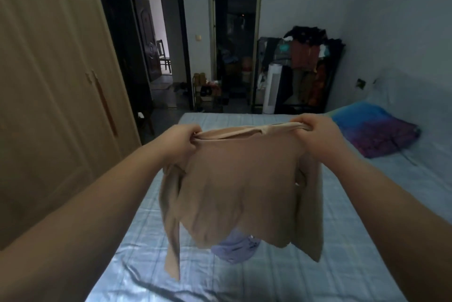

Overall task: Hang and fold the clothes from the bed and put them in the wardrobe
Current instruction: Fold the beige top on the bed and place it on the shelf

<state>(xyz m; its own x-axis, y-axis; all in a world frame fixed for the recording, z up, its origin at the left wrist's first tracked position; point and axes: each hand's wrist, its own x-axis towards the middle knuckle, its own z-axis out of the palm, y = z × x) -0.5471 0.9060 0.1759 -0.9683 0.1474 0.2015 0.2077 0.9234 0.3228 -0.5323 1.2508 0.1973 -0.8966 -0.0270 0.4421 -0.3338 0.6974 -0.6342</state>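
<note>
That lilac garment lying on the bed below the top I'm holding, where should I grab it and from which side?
Probably the bunched folds at its near edge, pinched from above. The lilac garment lies crumpled on the bed, so its raised folds offer the easiest hold. The hanging top hides its far part, and no collar or hem shows to aim for.

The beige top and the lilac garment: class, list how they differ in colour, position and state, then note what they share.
Colour: the beige top is tan, the lilac garment pale purple. Position: the beige top hangs from the left hand and right hand; the lilac garment lies on the bed. State: the beige top is spread open; the lilac garment is crumpled, partly hidden behind it. Both are soft clothing.
</note>
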